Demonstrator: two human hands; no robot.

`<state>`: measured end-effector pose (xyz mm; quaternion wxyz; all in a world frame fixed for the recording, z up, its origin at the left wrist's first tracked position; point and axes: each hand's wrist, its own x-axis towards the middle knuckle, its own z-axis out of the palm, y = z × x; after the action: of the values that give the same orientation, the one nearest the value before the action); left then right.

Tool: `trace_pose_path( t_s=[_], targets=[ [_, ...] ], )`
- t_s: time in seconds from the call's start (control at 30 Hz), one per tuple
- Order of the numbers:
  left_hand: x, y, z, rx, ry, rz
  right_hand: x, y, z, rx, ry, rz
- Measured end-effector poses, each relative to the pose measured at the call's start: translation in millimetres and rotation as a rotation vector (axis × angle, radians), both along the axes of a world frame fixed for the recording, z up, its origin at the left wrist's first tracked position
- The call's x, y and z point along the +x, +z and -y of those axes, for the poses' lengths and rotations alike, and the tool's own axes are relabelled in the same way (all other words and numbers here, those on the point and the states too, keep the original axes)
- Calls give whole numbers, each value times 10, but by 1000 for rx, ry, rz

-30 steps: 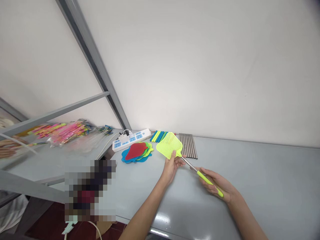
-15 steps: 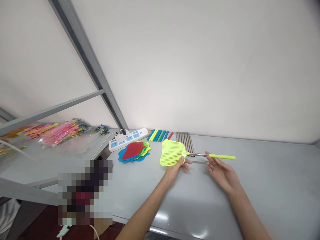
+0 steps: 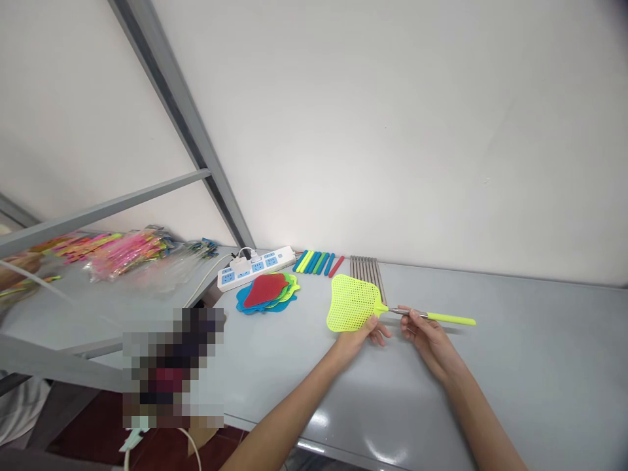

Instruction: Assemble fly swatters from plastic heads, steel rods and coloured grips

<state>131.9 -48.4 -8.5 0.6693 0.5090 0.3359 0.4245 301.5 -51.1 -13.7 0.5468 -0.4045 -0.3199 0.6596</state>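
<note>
A yellow fly swatter (image 3: 356,304) is held level above the grey table, its mesh head to the left and its yellow grip sleeve to the right. My left hand (image 3: 362,335) pinches the neck of the head between thumb and fingers. On the metal rod, just left of the sleeve, my right hand (image 3: 424,330) is closed with thumb and fingertips. Behind the swatter lies a row of metal rods (image 3: 366,267), partly hidden by the head. Left of them are coloured grip sleeves (image 3: 314,262) and a pile of loose swatter heads (image 3: 267,291), red on top.
A white power strip (image 3: 255,268) lies behind the pile of heads. Bagged pink and yellow goods (image 3: 130,252) rest on the neighbouring table at left, beyond a grey metal frame (image 3: 184,121). The wall borders the back edge. A pixelated patch covers the lower left.
The swatter now sits further right and slightly lower in view. My right hand's fingers have closed on the metal rod; the left keeps its hold at the neck.
</note>
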Motion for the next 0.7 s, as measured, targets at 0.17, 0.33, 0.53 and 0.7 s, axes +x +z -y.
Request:
trace_pose_path(
  t_s=[0.17, 0.33, 0.53, 0.7],
  targets=[
    [20, 5, -5, 0, 13, -62, 6, -3, -16, 24, -55, 36],
    [-31, -34, -54, -3, 149, -74, 84, -95, -67, -3, -230, 12],
    [-145, -40, -121, 95, 271, -169, 418, -295, -198, -165, -512, -53],
    [-219, 16, -114, 304, 324, -460, 837, -382, -381, -245, -560, -27]
  ],
)
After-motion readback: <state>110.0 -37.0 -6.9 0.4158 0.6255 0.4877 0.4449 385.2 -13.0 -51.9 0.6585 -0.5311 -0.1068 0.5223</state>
